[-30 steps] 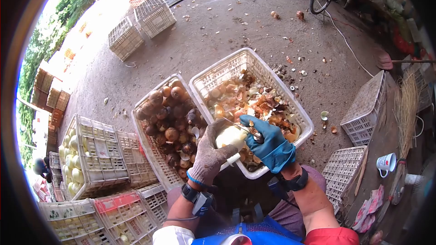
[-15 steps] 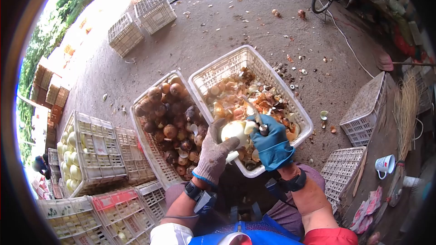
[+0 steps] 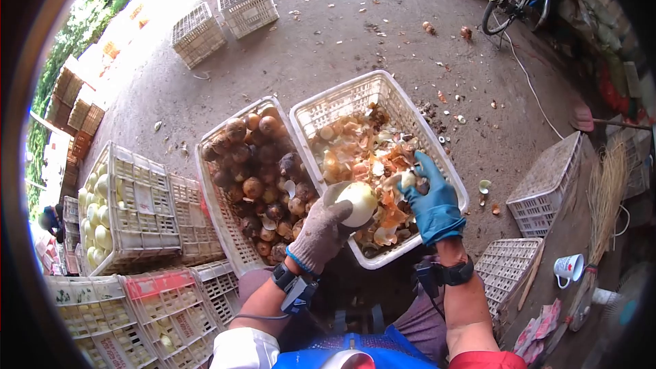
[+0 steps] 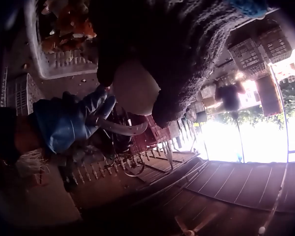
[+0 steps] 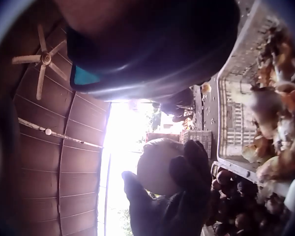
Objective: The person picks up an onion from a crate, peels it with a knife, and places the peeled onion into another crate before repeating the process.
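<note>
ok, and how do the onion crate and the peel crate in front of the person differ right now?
Contents: the onion crate holds whole brown onions; the peel crate holds loose peels and scraps.
Fill: the onion crate is piled close to its far rim, while the peel crate shows bare far wall.
Shared: both are pale, open-topped lattice crates, side by side.

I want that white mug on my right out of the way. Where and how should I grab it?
Grip the white mug by its handle, coming from your side: the loop sticks out toward you, and nothing visible blocks it, so that looks easiest.
</note>
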Demonstrator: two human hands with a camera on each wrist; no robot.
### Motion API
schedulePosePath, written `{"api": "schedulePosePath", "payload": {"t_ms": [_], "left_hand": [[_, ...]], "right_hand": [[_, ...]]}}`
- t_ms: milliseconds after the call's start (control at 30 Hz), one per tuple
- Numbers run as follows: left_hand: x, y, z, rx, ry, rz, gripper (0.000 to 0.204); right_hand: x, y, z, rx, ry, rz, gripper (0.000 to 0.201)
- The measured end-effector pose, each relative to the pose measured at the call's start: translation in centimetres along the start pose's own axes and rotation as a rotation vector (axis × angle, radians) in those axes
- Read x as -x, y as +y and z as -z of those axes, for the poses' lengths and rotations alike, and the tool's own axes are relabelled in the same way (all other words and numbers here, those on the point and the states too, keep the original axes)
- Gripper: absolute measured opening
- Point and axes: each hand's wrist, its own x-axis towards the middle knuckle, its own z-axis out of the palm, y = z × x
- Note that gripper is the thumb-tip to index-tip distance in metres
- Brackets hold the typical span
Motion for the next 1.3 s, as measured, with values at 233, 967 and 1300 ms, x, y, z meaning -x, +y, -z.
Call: {"api": "schedulePosePath", "payload": {"t_ms": [233, 967, 1300], "left_hand": [[-0.4, 0.1, 1.3, 0.165, -0.007, -0.094, 0.073], [0.1, 2.0, -0.1, -0.253, 0.183, -0.26, 0.06], [1.0, 4.1, -0.6, -0.736, 0.274, -0.31, 0.082]], "right_hand": [[2.9, -3.2, -1.1, 0.045, -0.192, 0.183, 0.048], [4.8, -1.8, -4.5, -0.104, -0.124, -0.029, 0.041], [3.4, 0.9, -3.4, 0.04, -0.344, -0.2, 0.036]]}}
